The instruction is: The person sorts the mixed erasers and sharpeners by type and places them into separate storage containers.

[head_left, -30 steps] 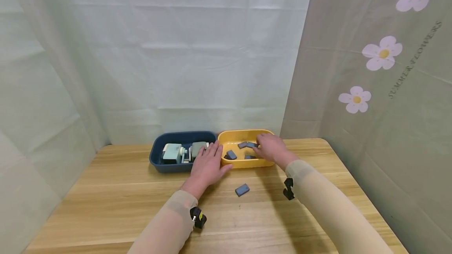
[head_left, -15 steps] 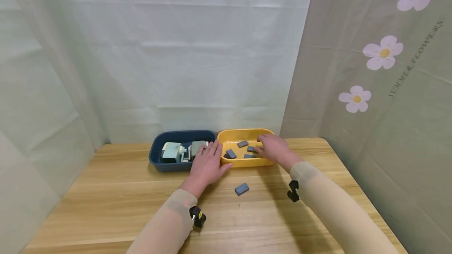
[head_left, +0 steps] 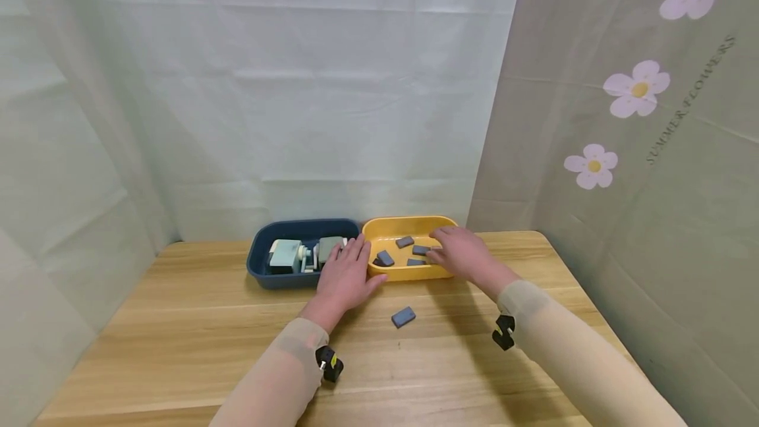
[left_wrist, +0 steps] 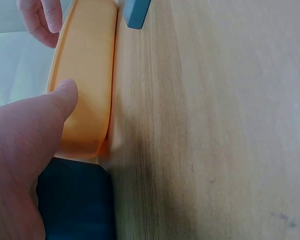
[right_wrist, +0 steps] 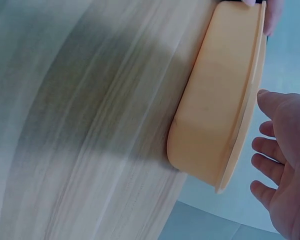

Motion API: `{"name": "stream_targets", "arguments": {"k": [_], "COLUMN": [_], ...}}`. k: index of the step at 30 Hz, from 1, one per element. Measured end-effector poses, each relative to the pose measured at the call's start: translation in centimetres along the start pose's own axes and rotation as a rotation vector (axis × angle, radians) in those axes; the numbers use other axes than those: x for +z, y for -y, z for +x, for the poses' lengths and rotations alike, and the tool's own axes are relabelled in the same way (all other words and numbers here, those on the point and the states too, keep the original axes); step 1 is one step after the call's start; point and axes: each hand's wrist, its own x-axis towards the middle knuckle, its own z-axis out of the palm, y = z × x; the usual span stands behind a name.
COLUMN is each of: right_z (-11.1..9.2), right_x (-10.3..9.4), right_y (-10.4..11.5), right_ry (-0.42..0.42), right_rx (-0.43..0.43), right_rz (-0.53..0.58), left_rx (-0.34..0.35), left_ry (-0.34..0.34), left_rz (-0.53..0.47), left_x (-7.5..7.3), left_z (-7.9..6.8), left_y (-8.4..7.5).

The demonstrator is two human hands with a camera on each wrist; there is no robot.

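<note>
My left hand (head_left: 346, 275) lies with straight fingers across the adjoining rims of the navy tray (head_left: 275, 282) and the yellow tray (head_left: 418, 274). Its thumb (left_wrist: 65, 95) rests against the yellow wall in the left wrist view. My right hand (head_left: 462, 254) hovers at the right end of the yellow tray, fingers loosely bent and apart. In the right wrist view no object shows between those fingers (right_wrist: 267, 150). Several small slate-blue rectangular blocks lie in the yellow tray, among them one block (head_left: 421, 250) beside the right fingertips and another (head_left: 404, 242) farther back.
One loose slate-blue block (head_left: 403, 317) lies on the wooden table (head_left: 196, 348) in front of the yellow tray. The navy tray holds a pale mint boxy item (head_left: 286, 256) and a grey-green one (head_left: 329, 248), partly hidden by the left hand. Fabric curtains stand behind and beside the table.
The block at my right fingertips has been let go and lies in the yellow tray. My right hand has drawn slightly right. The left hand stays in place.
</note>
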Motion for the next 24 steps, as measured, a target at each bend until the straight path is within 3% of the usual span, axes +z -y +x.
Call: {"name": "stream_targets", "arguments": {"k": [10,24], "right_z": [-1.5,-3.2], "right_x": [0.0,0.3], "right_y": [1.1,2.4], "right_ry": [-0.08,-0.115], "right_rx": [-0.097,-0.151], "right_rz": [-0.021,-0.031], "left_rx": [0.005,0.007], "left_ry": [-0.005,-0.012], "left_rz": [0.003,0.006], "left_x": [-0.1,-0.1], "left_z": [0.1,0.0], "left_y": [0.1,0.0]}}
